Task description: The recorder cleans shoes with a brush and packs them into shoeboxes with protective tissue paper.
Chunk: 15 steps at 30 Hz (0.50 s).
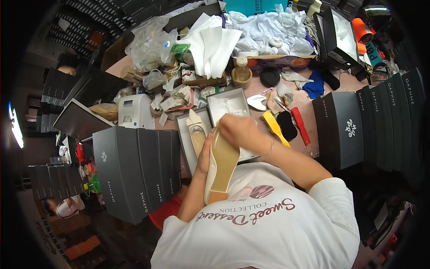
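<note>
A cream shoe [226, 158] stands nearly on end in front of my chest, its tan sole turned up toward me. My left hand [204, 157] wraps round its left side. Over the toe end, my right hand [242, 132] is closed, with fingers curled down; whatever they pinch is hidden behind the hand. Just left of that, a second cream shoe [196, 136] lies in an open shoe box [184, 130]. The box's pale lid or other half [229, 96] sits beyond my hands, with white paper inside.
Stacks of dark shoe boxes [130, 170] and more boxes [342, 130] flank me. A yellow-handled brush [274, 125], black pad [285, 125] and red brush [300, 125] lie at right. A white label printer [135, 111], jar [242, 71] and crumpled-paper tray [273, 62] stand farther back.
</note>
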### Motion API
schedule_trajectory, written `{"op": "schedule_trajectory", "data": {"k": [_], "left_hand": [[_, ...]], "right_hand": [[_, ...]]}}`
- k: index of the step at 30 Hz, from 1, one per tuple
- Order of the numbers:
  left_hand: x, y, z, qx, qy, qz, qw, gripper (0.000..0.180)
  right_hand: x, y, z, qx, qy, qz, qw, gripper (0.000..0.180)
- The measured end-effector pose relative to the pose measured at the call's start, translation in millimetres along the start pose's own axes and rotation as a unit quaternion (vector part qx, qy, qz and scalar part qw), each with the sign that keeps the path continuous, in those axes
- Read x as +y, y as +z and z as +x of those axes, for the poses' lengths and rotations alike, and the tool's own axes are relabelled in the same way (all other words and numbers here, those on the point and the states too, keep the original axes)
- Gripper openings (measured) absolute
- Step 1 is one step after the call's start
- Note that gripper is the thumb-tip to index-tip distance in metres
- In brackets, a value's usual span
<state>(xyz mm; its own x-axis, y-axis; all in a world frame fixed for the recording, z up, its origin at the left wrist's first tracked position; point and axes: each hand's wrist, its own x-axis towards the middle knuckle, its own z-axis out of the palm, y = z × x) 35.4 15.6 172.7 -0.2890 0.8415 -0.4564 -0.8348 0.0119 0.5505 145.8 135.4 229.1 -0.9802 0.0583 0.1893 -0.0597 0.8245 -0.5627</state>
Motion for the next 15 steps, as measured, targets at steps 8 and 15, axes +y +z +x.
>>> {"op": "schedule_trajectory", "data": {"k": [8,15], "left_hand": [[0,4,2,-0.057,-0.038,-0.022,0.997,0.048],[-2,11,4,-0.059,-0.038,-0.019,0.997,0.055]], "right_hand": [[22,-5,-24,0.107,-0.042,-0.005,0.993,0.010],[45,-9,-13,0.100,-0.001,-0.007,0.995,0.013]]}}
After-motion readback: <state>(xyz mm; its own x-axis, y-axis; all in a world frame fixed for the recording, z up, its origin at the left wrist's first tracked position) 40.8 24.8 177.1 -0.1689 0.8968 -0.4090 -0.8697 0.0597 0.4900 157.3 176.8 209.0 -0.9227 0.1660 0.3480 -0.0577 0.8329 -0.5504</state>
